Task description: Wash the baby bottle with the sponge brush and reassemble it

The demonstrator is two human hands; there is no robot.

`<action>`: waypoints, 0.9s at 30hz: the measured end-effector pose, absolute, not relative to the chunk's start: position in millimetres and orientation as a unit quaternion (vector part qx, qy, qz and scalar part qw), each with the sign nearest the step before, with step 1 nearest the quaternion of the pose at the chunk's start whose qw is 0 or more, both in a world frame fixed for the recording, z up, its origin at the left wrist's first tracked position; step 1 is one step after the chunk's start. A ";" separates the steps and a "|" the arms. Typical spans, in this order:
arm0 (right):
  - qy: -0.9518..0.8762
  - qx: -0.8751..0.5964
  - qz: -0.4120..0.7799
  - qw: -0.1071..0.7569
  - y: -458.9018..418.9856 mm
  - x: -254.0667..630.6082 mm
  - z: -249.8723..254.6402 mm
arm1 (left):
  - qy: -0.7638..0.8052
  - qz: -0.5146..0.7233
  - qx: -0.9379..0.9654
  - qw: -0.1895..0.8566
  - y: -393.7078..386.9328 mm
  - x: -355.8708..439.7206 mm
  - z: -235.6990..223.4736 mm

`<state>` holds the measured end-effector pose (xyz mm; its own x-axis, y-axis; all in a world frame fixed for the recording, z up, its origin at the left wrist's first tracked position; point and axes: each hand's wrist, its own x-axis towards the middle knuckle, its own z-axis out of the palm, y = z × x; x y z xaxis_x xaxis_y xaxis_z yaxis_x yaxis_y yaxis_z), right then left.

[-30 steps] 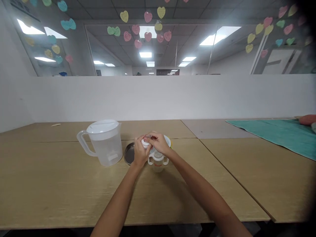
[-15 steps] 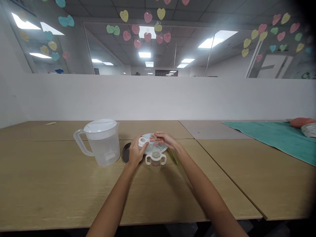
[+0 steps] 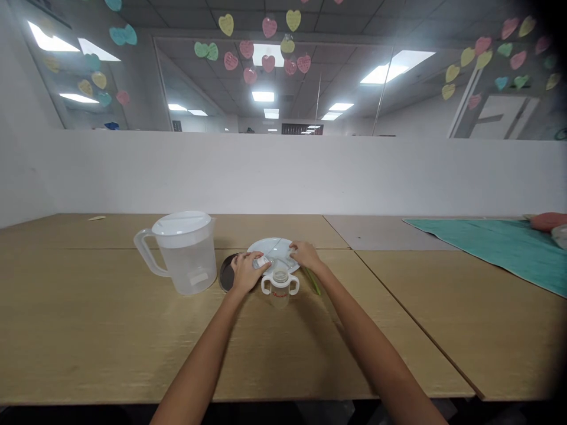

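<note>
My left hand (image 3: 246, 273) has its fingers closed around a small white bottle collar (image 3: 263, 261), low over the left side of a white plate (image 3: 266, 243). At the plate's right side is my right hand (image 3: 305, 255), its fingers bent together at the rim. Whatever is between those fingertips is too small to make out. A clear baby bottle (image 3: 280, 293) with two white handles stands upright and uncapped in front of the plate, apart from both hands. Something clear lies on the plate, its shape hard to tell.
A lidded translucent pitcher (image 3: 188, 257) stands to the left. Between it and the plate is a dark round dish (image 3: 227, 273), partly behind my left hand. A green strip (image 3: 313, 282) lies right of the plate. A teal cloth (image 3: 491, 242) covers the far right of the table.
My left hand has lowered the white collar toward the plate. My right hand has moved right, away from the collar, and down to the plate's right rim, with its fingers more curled.
</note>
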<state>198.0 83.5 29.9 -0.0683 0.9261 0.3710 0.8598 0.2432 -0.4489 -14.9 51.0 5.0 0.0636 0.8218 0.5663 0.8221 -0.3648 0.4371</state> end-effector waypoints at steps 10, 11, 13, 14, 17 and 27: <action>-0.682 -0.611 0.042 0.399 84.0 213.2 26.5 | -0.521 -0.527 -0.651 0.166 30.8 -28.5 32.9; -0.670 -0.615 0.042 0.413 81.7 218.8 24.5 | -0.524 -0.571 -0.600 0.201 26.1 -35.3 36.6; -0.644 -0.626 0.046 0.438 74.9 232.6 18.6 | -0.532 -0.636 -0.505 0.240 18.4 -51.0 41.1; -0.628 -0.633 0.050 0.449 70.8 240.0 14.9 | -0.539 -0.654 -0.472 0.244 15.9 -59.2 41.6; -0.580 -0.657 0.069 0.476 60.1 259.3 2.8 | -0.594 -0.666 -0.404 0.200 15.2 -81.0 38.3; -0.536 -0.665 0.123 0.505 59.1 268.4 -18.8 | -0.635 -0.641 -0.411 0.132 28.3 -117.1 32.2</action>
